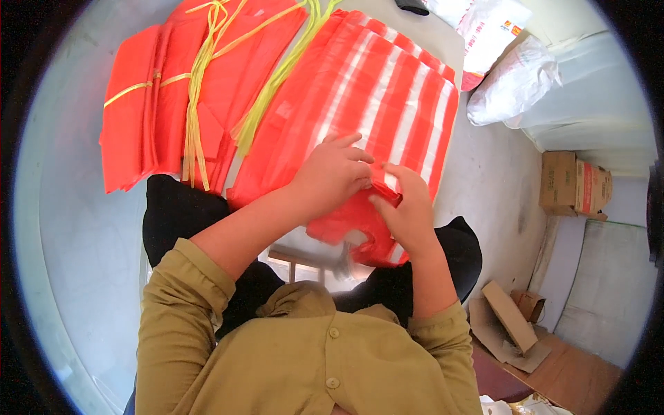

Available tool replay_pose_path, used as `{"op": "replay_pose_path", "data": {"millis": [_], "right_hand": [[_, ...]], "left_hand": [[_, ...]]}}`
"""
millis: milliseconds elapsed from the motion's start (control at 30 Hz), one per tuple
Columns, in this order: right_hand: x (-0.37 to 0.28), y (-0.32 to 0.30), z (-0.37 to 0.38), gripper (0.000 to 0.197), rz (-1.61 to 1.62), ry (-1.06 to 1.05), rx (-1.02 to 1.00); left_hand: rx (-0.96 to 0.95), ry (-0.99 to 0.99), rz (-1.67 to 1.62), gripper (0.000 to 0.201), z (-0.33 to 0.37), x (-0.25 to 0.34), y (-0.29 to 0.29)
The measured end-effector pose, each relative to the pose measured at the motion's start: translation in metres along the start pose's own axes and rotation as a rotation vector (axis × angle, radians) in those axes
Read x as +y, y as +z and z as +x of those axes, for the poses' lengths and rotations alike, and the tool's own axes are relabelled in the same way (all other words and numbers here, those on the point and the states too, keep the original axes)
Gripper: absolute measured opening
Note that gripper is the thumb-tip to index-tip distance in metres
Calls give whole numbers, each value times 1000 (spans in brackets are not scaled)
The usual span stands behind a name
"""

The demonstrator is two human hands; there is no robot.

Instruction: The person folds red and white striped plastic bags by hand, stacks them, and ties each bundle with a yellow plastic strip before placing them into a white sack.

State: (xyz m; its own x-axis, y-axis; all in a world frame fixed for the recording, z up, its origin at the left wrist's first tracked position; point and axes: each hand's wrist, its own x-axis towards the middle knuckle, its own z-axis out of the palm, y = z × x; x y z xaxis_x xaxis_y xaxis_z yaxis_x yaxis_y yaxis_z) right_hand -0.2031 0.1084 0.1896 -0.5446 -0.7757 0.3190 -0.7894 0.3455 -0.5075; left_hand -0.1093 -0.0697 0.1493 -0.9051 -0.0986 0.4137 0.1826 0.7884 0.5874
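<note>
Film (356, 211): red, bunched at the near edge of the striped stack (415, 104).
Right hand (409, 211): film is held between thumb and forefinger.
Left hand (335, 169): fingertips are laid against film; whether it is pinched cannot be told.
Bundles (128, 124): lying beyond the stack's left edge.
Handling: thin film is probably best gripped lightly, creases smoothed outward, and the stack kept square.

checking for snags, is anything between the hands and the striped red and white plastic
Nothing visible: the right hand holds a bunched part of the striped plastic, with the left hand close beside. The yellow-green ties lie left of both hands.
</note>
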Motion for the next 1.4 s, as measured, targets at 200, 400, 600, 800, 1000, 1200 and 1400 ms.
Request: {"op": "replay_pose_path", "data": {"millis": [200, 400, 600, 800, 1000, 1200, 1400], "right_hand": [[3, 4, 3, 17, 363, 295, -18], [-4, 1, 5, 19, 514, 424, -15], [2, 8, -1, 15, 557, 441, 25], [0, 12, -3, 14, 676, 512, 95], [-4, 12, -6, 13, 762, 548, 146], [-13, 15, -7, 12, 783, 542, 140], [-15, 29, -14, 13, 224, 150, -41]], "left_hand": [[225, -220, -291, 28, -4, -11, -12], [449, -591, -745, 45, -19, -27, -42], [331, -778, -1095, 63, -24, -30, -45], [282, -881, -1098, 53, -26, -28, -49], [60, -889, -772, 54, -38, -10, -71], [-51, -1012, -892, 85, -54, -5, -71], [46, -715, -552, 93, -73, -8, -67]]}}
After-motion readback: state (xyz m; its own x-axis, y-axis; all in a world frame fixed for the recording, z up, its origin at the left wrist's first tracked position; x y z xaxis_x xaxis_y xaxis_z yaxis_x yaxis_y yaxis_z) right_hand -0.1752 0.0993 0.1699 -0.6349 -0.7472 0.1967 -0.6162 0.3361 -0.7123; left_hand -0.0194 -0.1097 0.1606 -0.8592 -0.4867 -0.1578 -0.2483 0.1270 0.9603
